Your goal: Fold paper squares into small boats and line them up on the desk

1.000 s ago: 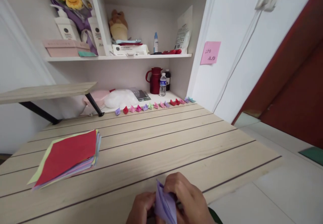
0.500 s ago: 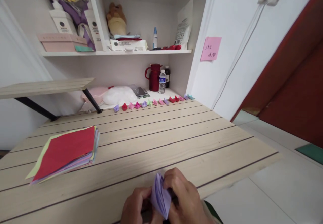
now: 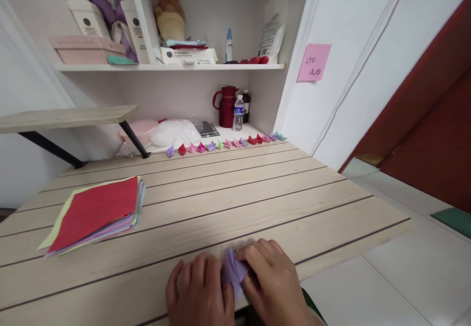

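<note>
A folded piece of purple paper (image 3: 232,269) is at the table's front edge, between my two hands. My left hand (image 3: 202,287) grips its left side, fingers curled and thumb against the paper. From the right, my right hand (image 3: 270,282) pinches the paper with thumb and forefinger. The fingers cover part of the folds, so the exact shape is hard to make out. Beyond, along the table's back edge, runs a row of small folded paper boats (image 3: 220,144) in purple, red, pink, green and blue.
A stack of coloured paper (image 3: 97,213), red on top, lies at the left on the slatted wooden table (image 3: 206,208). Behind it stands a small raised shelf (image 3: 69,117) on black legs. A dark red jug (image 3: 227,108) and a water bottle (image 3: 238,112) stand in the cabinet.
My left hand has turned over, its back now facing up. The purple paper has been tilted and looks shorter and partly opened out. The view has shifted slightly.
</note>
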Motion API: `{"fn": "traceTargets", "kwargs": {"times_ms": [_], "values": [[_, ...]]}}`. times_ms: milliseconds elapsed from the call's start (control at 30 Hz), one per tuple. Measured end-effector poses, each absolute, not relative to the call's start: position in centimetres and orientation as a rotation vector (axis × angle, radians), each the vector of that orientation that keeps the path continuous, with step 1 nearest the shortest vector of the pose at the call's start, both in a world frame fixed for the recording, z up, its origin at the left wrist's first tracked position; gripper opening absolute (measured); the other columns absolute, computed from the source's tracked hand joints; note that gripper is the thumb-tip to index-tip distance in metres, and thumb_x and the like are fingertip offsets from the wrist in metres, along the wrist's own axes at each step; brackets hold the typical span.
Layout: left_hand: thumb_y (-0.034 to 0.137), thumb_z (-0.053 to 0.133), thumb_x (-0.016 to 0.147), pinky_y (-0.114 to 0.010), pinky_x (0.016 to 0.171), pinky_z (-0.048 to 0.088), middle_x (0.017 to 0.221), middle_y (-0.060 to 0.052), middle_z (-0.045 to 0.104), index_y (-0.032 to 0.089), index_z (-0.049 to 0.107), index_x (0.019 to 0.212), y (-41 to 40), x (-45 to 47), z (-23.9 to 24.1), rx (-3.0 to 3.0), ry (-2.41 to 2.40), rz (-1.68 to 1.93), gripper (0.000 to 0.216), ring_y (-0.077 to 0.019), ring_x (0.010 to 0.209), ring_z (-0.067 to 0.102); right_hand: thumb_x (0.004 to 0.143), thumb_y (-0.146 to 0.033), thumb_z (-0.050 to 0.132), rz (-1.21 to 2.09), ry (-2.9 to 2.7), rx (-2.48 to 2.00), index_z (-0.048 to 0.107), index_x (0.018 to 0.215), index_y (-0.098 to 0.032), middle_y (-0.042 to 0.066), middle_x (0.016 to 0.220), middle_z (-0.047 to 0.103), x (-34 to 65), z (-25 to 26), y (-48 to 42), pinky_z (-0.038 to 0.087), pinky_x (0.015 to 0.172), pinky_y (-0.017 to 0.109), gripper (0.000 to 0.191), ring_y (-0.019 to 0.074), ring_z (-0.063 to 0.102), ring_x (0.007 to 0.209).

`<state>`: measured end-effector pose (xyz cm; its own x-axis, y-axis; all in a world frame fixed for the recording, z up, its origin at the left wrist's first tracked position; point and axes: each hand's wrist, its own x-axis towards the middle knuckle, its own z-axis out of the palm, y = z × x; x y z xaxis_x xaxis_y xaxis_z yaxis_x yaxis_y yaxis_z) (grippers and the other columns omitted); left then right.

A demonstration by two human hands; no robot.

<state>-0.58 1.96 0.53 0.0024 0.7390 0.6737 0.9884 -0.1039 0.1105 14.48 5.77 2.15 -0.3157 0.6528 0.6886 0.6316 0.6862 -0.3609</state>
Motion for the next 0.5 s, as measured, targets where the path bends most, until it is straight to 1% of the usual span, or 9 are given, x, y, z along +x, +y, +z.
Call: {"fn": "traceTargets", "kwargs": {"times_ms": [67,100,133,200,267,333,433,500], "values": [[0.018,0.045,0.083,-0.049,0.093,0.039,0.108,-0.011,0.068,0.021,0.058,0.108,1.9,-1.1,0.0,-1.891,-1.701,-0.874,0.029,-0.0277,0.097,0.063,0.072,-0.003,0.046,0.051,-2.05,-0.976,0.056,0.088,-0.022,0.001,0.073,0.061,14.6,2.1,5.7,0.031,0.064,0.032,0.027,0.0203,0.05,0.067],[0.019,0.045,0.084,-0.046,0.091,0.041,0.112,-0.012,0.067,0.02,0.058,0.112,1.8,-1.3,-0.4,-1.901,-1.656,-0.909,0.03,-0.0271,0.1,0.062,0.071,-0.002,0.046,0.064,-2.063,-0.963,0.057,0.088,-0.022,0.001,0.074,0.061,14.7,2.1,5.7,0.031,0.064,0.033,0.029,0.0204,0.05,0.068],[0.02,0.045,0.086,-0.043,0.09,0.042,0.111,-0.011,0.067,0.021,0.058,0.112,1.8,-1.5,-0.7,-1.922,-1.615,-0.946,0.029,-0.0259,0.1,0.061,0.071,-0.002,0.046,0.077,-2.073,-0.95,0.058,0.089,-0.022,0.001,0.075,0.062,14.8,2.1,5.7,0.031,0.064,0.033,0.029,0.0205,0.05,0.068],[0.019,0.044,0.089,-0.039,0.087,0.042,0.101,-0.007,0.069,0.023,0.06,0.108,1.7,-1.7,-1.3,-1.979,-1.565,-1.006,0.025,-0.0237,0.094,0.061,0.073,-0.003,0.047,0.103,-2.078,-0.93,0.059,0.091,-0.022,0.001,0.077,0.063,15.0,2.1,5.5,0.032,0.064,0.033,0.029,0.0205,0.05,0.07],[0.017,0.042,0.09,-0.04,0.088,0.04,0.093,-0.004,0.072,0.025,0.062,0.106,1.6,-1.7,-1.6,-2.011,-1.553,-1.05,0.026,-0.023,0.089,0.061,0.078,-0.004,0.048,0.133,-2.08,-0.913,0.061,0.094,-0.021,0.002,0.08,0.064,15.3,2.1,5.4,0.034,0.066,0.033,0.027,0.0205,0.052,0.072],[0.017,0.043,0.09,-0.04,0.089,0.039,0.092,-0.002,0.073,0.026,0.064,0.107,1.5,-1.5,-1.6,-2.015,-1.558,-1.08,0.029,-0.023,0.089,0.061,0.084,-0.006,0.05,0.143,-2.096,-0.89,0.063,0.102,-0.02,0.003,0.085,0.067,15.7,2.1,5.2,0.038,0.07,0.034,0.027,0.0209,0.054,0.077],[0.018,0.045,0.09,-0.04,0.09,0.039,0.095,0.0,0.074,0.029,0.067,0.109,1.5,-1.2,-1.5,-1.991,-1.567,-1.078,0.03,-0.023,0.089,0.06,0.091,-0.01,0.053,0.073,-2.194,-0.883,0.06,0.121,-0.02,0.005,0.101,0.07,16.5,2.0,5.1,0.041,0.083,0.037,0.033,0.0229,0.058,0.094],[0.017,0.045,0.091,-0.04,0.089,0.039,0.096,0.0,0.074,0.029,0.068,0.109,1.5,-1.2,-1.5,-1.976,-1.574,-1.068,0.031,-0.0232,0.089,0.06,0.092,-0.012,0.054,-0.021,-2.254,-0.919,0.057,0.129,-0.019,0.008,0.115,0.068,17.0,1.9,5.1,0.042,0.088,0.039,0.037,0.0248,0.057,0.104]]}}
